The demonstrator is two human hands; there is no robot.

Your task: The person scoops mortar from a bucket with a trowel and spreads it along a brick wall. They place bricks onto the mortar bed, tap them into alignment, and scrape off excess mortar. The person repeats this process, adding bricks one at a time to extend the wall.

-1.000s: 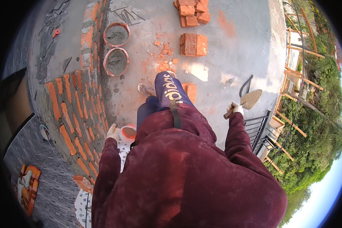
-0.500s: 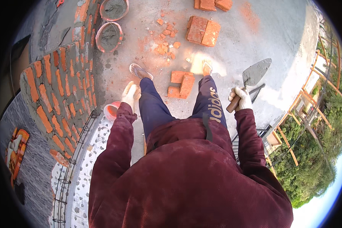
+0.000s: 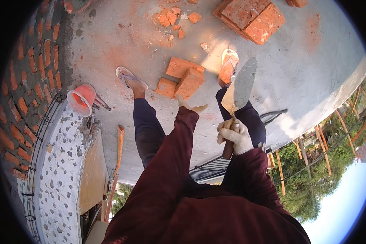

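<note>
Between my feet lies a small group of orange bricks, one resting on top of the others. My left hand, in a pale glove, reaches down at the near end of the top brick. Its thumb is spread out to the right, and the other fingers are partly hidden by the sleeve. Whether it touches the brick I cannot tell. To the right, my gloved right hand is wrapped round the wooden handle of a trowel. The pointed blade, smeared with grey mortar, tilts up and away, over my right leg.
A red bucket stands at the left beside a brick wall. Brick rubble is scattered ahead, with a larger brick stack to its right. A dark bent bar lies on the concrete. Railing shows below my hands.
My left hand has swung from the left side down to the bricks between my feet. My right hand has brought the trowel leftward. The view has moved forward and closer to the floor.
</note>
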